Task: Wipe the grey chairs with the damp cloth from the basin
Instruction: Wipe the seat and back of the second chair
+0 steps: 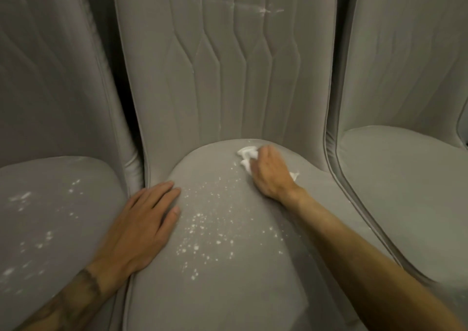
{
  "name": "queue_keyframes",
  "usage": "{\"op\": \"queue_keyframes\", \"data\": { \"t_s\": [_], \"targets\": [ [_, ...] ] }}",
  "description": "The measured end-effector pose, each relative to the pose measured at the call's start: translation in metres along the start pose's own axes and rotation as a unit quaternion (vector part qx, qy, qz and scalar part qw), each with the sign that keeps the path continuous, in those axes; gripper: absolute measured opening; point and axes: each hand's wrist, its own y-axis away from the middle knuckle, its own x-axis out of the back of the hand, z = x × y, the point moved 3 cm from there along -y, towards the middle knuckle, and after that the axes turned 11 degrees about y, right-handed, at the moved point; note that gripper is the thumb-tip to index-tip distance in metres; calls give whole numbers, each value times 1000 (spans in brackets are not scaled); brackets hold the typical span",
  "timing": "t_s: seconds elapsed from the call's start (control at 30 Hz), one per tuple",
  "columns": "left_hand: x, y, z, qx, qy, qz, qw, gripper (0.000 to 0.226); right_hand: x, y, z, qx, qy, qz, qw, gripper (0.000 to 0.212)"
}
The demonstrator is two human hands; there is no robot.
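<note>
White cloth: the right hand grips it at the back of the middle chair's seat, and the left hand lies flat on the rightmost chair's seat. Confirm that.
Not right. The head view shows the left hand lying flat on the left edge of the middle chair's seat, not on the rightmost chair's seat, which neither hand touches. The rest holds: the right hand grips the white cloth at the back of that middle seat.

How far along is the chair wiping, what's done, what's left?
Done, seemingly: right chair seat shows no specks. In hand: right hand grips the cloth at the back of the middle seat, left hand flat on its edge. Left: white specks on the middle seat and left chair seat, plus a streak high on the middle backrest.
</note>
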Motion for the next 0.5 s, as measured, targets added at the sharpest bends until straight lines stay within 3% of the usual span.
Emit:
{"op": "queue_keyframes", "data": {
  "t_s": [0.07, 0.13, 0.3, 0.5],
  "targets": [
    [0, -2, -2, -1, -1, 0, 1000, 57, -2, 17, -16, 88, -23, -15, 996, 33],
    [0, -1, -3, -2, -4, 2, 1000, 57, 4, 17, -6, 104, -8, -29, 994, 33],
    [0, 2, -3, 1, -5, 10, 1000, 54, 4, -21, 10, -59, 49, 3, 997, 34],
    [-2, -1, -6, -14, 1, 13, 1000, 53, -5, -3, -31, 121, 10, -15, 993, 36]
  ]
}}
